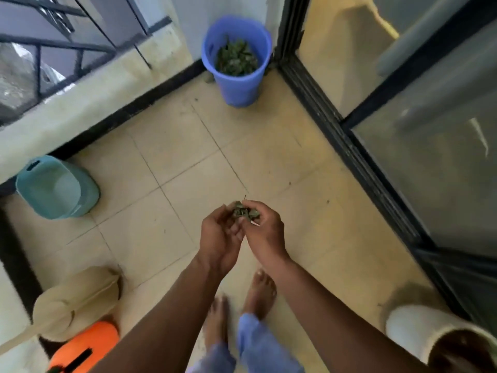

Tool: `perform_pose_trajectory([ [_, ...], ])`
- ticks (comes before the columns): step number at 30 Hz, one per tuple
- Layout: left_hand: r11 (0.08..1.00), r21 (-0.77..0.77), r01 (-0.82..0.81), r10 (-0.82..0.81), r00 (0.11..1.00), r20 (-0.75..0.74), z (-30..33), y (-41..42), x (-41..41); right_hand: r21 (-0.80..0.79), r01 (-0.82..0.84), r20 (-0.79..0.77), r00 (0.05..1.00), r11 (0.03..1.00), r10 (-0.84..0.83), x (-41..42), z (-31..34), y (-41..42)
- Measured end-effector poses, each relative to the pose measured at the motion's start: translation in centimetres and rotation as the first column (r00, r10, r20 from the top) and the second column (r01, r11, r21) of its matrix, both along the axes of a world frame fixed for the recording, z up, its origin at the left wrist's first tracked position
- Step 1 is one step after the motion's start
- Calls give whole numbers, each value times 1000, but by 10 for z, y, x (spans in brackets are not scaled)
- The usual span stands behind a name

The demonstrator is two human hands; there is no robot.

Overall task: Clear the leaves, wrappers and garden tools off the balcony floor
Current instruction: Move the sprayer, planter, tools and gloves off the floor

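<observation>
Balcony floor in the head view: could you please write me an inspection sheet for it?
Surface: tiled floor, a few small dark specks near the sliding door.
Job's things: clump of leaves held in both hands; more leaves in the blue bucket in the far corner.
Clutter: teal basin by the wall; orange container and beige item lower left; white pot lower right.
Grippers: left hand and right hand together, fingers curled round the leaves.
Cables: nothing seen.
Surroundings: railing left, glass sliding door right.
</observation>
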State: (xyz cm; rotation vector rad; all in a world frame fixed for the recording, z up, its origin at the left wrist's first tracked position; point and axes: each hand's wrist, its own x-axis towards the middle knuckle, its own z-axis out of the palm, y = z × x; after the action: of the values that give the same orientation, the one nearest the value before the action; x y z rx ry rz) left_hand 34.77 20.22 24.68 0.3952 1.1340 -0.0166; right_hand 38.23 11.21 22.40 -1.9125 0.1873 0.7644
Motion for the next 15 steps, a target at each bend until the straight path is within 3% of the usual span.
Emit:
perform_pose_trajectory([
  [4,998,52,24,-25,999,26,-4,36,69,28,86,-74,994,996,-84,78,-12,41],
  [10,999,2,-45,45,996,81,-23,108,197,104,276,-149,954,955,-260,212,-28,122],
  [15,994,82,72,-82,989,120,-27,181,303,182,431,-325,875,884,-360,326,-22,187],
])
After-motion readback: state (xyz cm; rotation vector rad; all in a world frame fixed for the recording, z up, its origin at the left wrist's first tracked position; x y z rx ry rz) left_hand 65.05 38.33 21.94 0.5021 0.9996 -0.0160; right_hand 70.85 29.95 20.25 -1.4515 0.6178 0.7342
